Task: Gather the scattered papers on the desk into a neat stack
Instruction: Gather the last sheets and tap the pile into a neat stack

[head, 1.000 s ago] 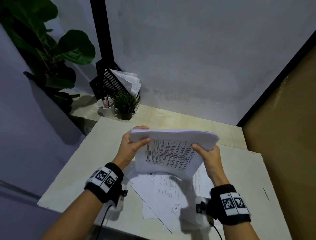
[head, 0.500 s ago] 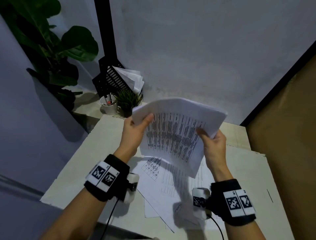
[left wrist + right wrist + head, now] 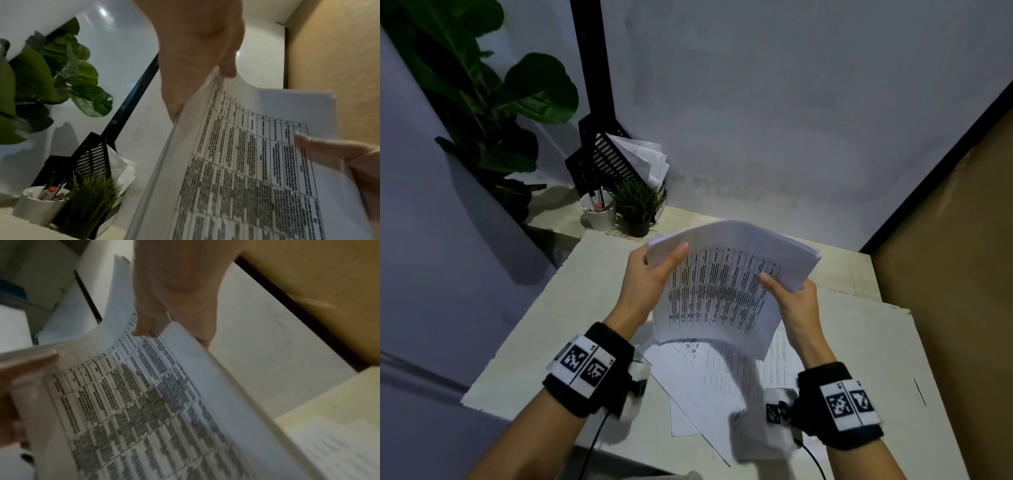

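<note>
A thick sheaf of white papers (image 3: 722,291) with a printed table on its near face is held upright above the desk, its top bowed away from me. My left hand (image 3: 650,274) grips its left edge, thumb on the printed face. My right hand (image 3: 791,301) grips the right edge the same way. The left wrist view shows the sheaf (image 3: 257,162) pinched under my left hand (image 3: 195,65). In the right wrist view the sheaf (image 3: 154,402) is blurred, held by my right hand (image 3: 164,308). Several loose sheets (image 3: 709,383) lie fanned on the desk below.
The pale desk (image 3: 544,329) ends at a wall behind and a brown panel (image 3: 955,274) on the right. At the back left stand a black file holder with papers (image 3: 616,161), a white pen cup (image 3: 599,212), a small potted plant (image 3: 637,205) and a large leafy plant (image 3: 482,102).
Both hands have lifted the sheaf and tipped it up from nearly flat to nearly upright, so its printed face now turns toward me. The loose sheets on the desk have not moved.
</note>
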Available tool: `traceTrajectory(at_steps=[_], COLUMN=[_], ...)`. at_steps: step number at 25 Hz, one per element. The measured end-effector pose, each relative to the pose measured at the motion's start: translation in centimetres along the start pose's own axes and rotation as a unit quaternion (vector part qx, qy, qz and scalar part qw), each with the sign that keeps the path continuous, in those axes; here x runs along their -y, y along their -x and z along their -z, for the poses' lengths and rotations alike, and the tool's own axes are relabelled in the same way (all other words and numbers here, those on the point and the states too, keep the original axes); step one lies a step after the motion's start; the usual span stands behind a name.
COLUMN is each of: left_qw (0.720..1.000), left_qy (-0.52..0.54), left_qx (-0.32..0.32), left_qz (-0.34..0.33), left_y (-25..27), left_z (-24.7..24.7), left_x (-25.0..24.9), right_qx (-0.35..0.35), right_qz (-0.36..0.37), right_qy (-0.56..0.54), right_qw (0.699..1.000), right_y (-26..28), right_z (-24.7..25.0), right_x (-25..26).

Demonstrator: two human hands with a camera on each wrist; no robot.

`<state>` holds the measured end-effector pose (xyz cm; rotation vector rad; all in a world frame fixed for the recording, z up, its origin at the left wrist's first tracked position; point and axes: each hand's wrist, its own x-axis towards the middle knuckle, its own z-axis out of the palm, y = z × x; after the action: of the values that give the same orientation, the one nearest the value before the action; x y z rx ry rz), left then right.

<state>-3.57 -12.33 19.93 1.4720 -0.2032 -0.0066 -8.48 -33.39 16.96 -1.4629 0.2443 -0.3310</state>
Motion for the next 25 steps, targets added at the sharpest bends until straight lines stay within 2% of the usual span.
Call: traceTrajectory(at_steps=[2, 5, 8, 10, 12, 14, 17, 21, 23, 25], left_qw=[1.000, 0.999, 0.999, 0.999, 0.998, 0.997, 0.994, 0.998, 0.995, 0.988], left_qy=[-0.008, -0.017, -0.023, -0.029, -0.025, -0.032, -0.052, -0.043, -0.048, -0.072], left_qx=[0.019, -0.002, -0.017, -0.001, 0.043, 0.072, 0.065, 0.032, 0.050, 0.064], left_qz=[-0.018, -0.027, -0.021, -0.027, -0.025, 0.012, 0.066, 0.039, 0.065, 0.118], left_y=[0.1, -0.4, -0.7, -0.8, -0.7, -0.4, 0.5, 0.5, 1.1, 2.0], left_z=[0.1, 0.0, -0.4, -0.3, 0.2, 0.7, 0.8, 1.1, 1.3, 1.1], left_x=[0.0, 0.2, -0.1, -0.2, 0.3, 1.6, 3.2, 3.2, 4.5, 6.3], right_qx=[0.006, -0.005, -0.046, -0.034, 0.018, 0.065, 0.048, 0.011, 0.037, 0.074], right_qz=[0.022, 0.065, 0.078, 0.075, 0.051, 0.002, -0.047, -0.031, -0.068, -0.113], right_qy=[-0.014, -0.016, -0.011, -0.005, -0.001, 0.038, 0.104, 0.077, 0.099, 0.168], right_qw=[1.000, 0.998, 0.996, 0.997, 0.999, 0.997, 0.992, 0.997, 0.992, 0.976], right_y=[0.1, -0.3, -0.7, -1.0, -0.8, -0.2, 1.0, 0.7, 1.4, 2.6], right_z=[-0.1, -0.7, -1.3, -1.0, 0.0, 0.5, 0.3, 0.8, 0.8, 0.1], right_x=[0.5, 1.5, 2.4, 2.7, 2.2, 0.7, -1.3, -1.2, -2.5, -4.3])
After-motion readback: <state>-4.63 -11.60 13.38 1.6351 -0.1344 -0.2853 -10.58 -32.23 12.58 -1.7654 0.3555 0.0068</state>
